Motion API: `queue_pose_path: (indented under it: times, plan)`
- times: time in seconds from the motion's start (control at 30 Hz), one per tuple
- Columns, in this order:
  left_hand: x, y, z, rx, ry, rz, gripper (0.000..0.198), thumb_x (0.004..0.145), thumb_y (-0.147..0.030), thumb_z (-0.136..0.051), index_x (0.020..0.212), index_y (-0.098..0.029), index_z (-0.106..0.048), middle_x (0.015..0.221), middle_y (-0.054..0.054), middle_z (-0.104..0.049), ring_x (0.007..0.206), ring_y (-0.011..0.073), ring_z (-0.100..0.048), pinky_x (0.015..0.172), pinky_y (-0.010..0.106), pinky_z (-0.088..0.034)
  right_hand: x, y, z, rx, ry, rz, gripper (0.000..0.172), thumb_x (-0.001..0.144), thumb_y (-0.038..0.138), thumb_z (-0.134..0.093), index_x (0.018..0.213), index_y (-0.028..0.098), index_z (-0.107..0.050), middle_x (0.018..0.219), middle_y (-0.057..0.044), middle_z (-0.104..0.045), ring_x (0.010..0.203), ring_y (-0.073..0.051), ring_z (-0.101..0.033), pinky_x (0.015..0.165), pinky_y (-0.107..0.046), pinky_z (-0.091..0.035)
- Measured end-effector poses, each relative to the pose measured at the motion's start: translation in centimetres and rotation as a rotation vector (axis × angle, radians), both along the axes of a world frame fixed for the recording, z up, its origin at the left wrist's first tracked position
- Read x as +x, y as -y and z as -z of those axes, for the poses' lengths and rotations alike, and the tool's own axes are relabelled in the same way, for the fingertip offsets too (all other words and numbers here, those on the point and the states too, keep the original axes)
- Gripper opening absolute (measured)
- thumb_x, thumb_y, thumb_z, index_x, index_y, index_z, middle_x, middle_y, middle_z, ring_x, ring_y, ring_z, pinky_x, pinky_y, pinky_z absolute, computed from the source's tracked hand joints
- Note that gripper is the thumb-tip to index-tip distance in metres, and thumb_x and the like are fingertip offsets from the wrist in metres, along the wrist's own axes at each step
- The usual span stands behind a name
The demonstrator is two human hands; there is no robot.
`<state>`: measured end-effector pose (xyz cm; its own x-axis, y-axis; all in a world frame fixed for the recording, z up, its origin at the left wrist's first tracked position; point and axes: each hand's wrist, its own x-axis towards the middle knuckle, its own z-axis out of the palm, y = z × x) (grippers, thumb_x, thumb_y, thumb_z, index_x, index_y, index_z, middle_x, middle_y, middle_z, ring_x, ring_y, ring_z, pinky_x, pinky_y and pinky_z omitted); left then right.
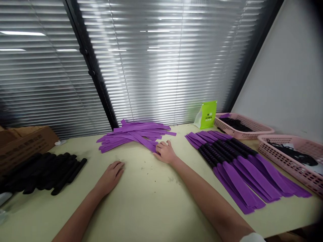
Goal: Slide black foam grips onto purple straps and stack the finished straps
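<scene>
strips (135, 133), purple and loosely heaped, lie mid-table; the right hand (165, 152), spread, touches their near edge, the left hand (111, 174) lies flat, empty. overlapping ones could snag and drag out together.

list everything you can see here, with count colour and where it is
loose purple strips: a heap, too many to count, purple, back middle of the table
strips with black sleeves: an overlapping row, purple and black, right side of the table
black tubes: a pile, black, left side of the table
cardboard box: one, brown, far left behind the tubes
pouch: one, green, upright at the back by the blinds
baskets: two, pink, far right, dark items inside
table: one, pale yellow
blinds: grey, behind the table
left hand: flat on the bare table, holding nothing
right hand: fingers on the near edge of the loose heap
</scene>
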<state>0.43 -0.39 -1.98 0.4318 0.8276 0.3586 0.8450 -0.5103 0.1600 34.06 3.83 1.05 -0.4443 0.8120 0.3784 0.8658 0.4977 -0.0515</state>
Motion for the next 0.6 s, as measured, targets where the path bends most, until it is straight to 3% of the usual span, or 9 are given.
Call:
queue_pose_path:
  times: [0.1,0.2,0.3,0.47,0.6]
  plan:
    - [0.0,0.1,-0.1,-0.004,0.006,0.003,0.040,0.094,-0.041,-0.035,0.119,-0.019,-0.059,0.121,0.010,-0.059,0.113,0.0242,-0.053,0.100,0.044,-0.044,-1.3,0.4,0.3,-0.079,0.007,-0.038,0.059,0.093,0.059,-0.030,0.131,0.020,-0.051,0.137,-0.012,-0.049,0.126,-0.029,-0.037,0.104,-0.053,-0.018]
    - [0.0,0.1,-0.1,-0.034,0.004,0.003,0.040,0.095,-0.040,-0.034,0.119,-0.019,-0.058,0.123,0.011,-0.057,0.115,0.0245,-0.052,0.102,0.044,-0.042,-2.4,0.9,0.3,-0.243,0.039,-0.103,0.071,0.090,0.066,-0.022,0.144,0.021,-0.033,0.148,-0.010,-0.036,0.137,-0.030,-0.024,0.107,-0.054,-0.016]
    - [0.1,0.2,0.0,-0.045,0.019,-0.008,0.041,0.095,-0.040,-0.035,0.125,-0.020,-0.053,0.125,0.011,-0.056,0.118,0.0251,-0.050,0.102,0.045,-0.041,-3.7,2.0,-0.2,-0.349,0.047,-0.182,0.075,0.089,0.069,-0.018,0.147,0.022,-0.026,0.152,-0.009,-0.027,0.140,-0.029,-0.020,0.109,-0.055,-0.013]
    - [0.4,0.6,-0.2,0.027,0.037,-0.081,0.056,0.093,-0.041,-0.036,0.143,-0.018,-0.029,0.138,0.015,-0.043,0.129,0.0282,-0.038,0.105,0.048,-0.035,-6.7,4.9,-0.9,-0.397,0.036,-0.397,0.073,0.088,0.069,-0.023,0.148,0.027,-0.021,0.152,-0.007,-0.024,0.141,-0.026,-0.019,0.111,-0.053,-0.010]
    - [0.3,0.7,-0.2,0.023,-0.045,-0.129,0.051,0.093,-0.046,-0.035,0.141,-0.027,-0.037,0.143,0.009,-0.042,0.130,0.0293,-0.037,0.105,0.049,-0.032,-8.5,6.1,-0.7,-0.344,0.056,-0.558,0.069,0.089,0.066,-0.029,0.147,0.028,-0.024,0.151,-0.004,-0.029,0.140,-0.025,-0.021,0.112,-0.051,-0.009]
